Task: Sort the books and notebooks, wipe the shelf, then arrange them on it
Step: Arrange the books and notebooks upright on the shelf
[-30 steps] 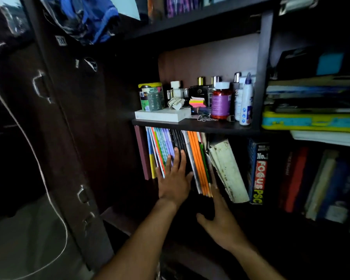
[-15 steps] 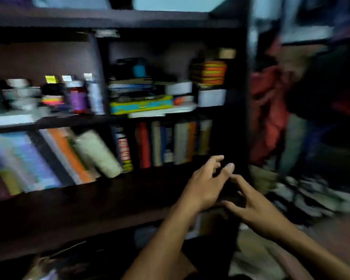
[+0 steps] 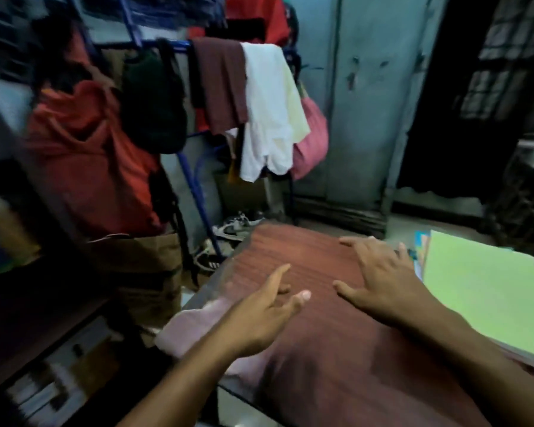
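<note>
Head view: both hands, left hand (image 3: pixel 259 318) and right hand (image 3: pixel 383 278), are held open and empty over a reddish table (image 3: pixel 305 257); a green book (image 3: pixel 481 291) is seen beside the right.

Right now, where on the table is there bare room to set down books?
The bare reddish table strip between the left hand and right hand, and up to the far edge. The right side is crowded by the green book on its stack.

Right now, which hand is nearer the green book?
Right. The right hand is spread over the wooden table right beside the green book; the left hand is farther away, beyond the right one.
</note>
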`<action>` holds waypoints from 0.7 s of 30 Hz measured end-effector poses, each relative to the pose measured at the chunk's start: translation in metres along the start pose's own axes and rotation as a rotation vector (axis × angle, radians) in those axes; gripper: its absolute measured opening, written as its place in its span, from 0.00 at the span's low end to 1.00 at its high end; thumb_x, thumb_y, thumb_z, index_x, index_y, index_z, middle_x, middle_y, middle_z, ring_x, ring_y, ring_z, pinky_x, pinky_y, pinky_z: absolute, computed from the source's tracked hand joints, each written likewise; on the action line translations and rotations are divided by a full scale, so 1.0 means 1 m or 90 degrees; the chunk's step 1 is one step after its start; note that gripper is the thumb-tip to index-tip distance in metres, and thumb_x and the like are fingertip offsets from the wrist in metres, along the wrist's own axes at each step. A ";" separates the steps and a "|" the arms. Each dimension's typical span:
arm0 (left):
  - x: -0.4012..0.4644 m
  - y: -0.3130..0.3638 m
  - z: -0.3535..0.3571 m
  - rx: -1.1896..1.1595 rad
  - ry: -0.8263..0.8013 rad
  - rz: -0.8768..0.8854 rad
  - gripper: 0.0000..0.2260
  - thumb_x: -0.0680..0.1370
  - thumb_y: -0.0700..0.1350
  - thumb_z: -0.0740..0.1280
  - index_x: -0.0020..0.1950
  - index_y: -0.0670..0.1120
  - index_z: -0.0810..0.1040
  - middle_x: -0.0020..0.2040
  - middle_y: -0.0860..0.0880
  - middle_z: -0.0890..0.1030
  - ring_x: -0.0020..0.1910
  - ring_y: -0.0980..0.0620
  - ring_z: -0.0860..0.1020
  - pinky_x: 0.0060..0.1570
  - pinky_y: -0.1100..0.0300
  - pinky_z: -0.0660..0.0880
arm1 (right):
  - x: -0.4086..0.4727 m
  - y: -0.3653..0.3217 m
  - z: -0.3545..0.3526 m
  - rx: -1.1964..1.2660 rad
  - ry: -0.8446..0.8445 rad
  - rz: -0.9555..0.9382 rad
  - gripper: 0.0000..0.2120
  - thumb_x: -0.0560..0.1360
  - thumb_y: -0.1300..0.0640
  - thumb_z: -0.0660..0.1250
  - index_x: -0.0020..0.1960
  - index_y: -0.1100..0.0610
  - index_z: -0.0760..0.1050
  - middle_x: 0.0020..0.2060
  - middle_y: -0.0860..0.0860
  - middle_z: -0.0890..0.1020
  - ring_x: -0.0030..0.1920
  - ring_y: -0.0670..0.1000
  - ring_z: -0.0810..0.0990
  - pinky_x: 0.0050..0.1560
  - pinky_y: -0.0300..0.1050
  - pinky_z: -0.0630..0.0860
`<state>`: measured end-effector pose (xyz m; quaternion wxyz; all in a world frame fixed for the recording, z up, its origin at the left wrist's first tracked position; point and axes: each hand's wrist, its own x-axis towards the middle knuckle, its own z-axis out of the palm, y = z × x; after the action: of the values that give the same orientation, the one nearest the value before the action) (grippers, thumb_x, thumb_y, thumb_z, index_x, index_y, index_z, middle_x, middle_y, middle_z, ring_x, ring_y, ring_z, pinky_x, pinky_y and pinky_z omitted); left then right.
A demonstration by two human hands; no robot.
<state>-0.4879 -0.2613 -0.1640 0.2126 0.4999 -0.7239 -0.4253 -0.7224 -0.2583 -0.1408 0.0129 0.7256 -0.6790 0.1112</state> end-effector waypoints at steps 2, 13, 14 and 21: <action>0.003 0.003 0.011 -0.015 -0.034 0.003 0.36 0.77 0.67 0.64 0.81 0.65 0.52 0.74 0.57 0.71 0.67 0.62 0.74 0.70 0.60 0.70 | -0.014 0.023 -0.004 -0.007 0.016 0.063 0.40 0.67 0.27 0.50 0.75 0.42 0.59 0.70 0.47 0.69 0.75 0.52 0.64 0.77 0.62 0.50; 0.064 0.048 0.062 0.118 -0.200 0.102 0.43 0.73 0.69 0.67 0.81 0.68 0.44 0.80 0.63 0.59 0.75 0.67 0.63 0.75 0.59 0.63 | -0.037 0.233 -0.001 0.256 0.012 0.576 0.48 0.66 0.23 0.67 0.74 0.53 0.62 0.65 0.57 0.76 0.59 0.59 0.78 0.57 0.53 0.76; 0.069 0.050 0.066 0.113 -0.198 0.103 0.44 0.72 0.71 0.67 0.80 0.68 0.45 0.80 0.63 0.59 0.75 0.68 0.63 0.75 0.58 0.63 | -0.040 0.234 0.000 0.357 0.005 0.578 0.40 0.70 0.29 0.70 0.70 0.55 0.65 0.59 0.54 0.79 0.51 0.53 0.79 0.48 0.47 0.76; 0.114 0.062 0.109 -0.138 -0.201 -0.021 0.48 0.67 0.75 0.69 0.82 0.63 0.53 0.79 0.59 0.63 0.73 0.61 0.66 0.74 0.56 0.64 | -0.045 0.237 0.014 0.561 0.054 0.451 0.24 0.76 0.46 0.73 0.68 0.52 0.70 0.48 0.41 0.79 0.38 0.35 0.80 0.30 0.29 0.71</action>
<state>-0.6485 -0.3113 -0.1855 0.1417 0.4128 -0.6901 -0.5773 -0.9568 -0.2345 -0.1936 -0.3023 0.3855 -0.7691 0.4106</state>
